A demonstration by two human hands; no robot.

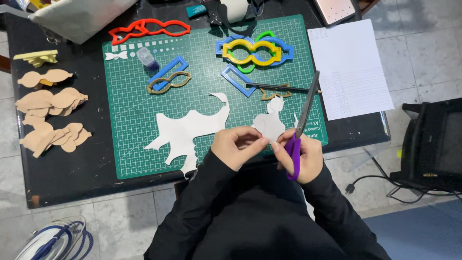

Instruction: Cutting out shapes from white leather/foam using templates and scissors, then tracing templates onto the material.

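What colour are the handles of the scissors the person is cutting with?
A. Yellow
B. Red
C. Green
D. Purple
D: the right hand grips the scissors by purple handles, their grey blades pointing up over the green cutting mat, while the left hand holds the white cut-out piece.

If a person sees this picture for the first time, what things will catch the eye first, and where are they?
First, the two hands at the table's near edge: the right hand works purple-handled scissors on a small white piece that the left hand holds. Under them lies a green cutting mat with a large white offcut and bright plastic templates. Tan cut shapes are stacked at the left.
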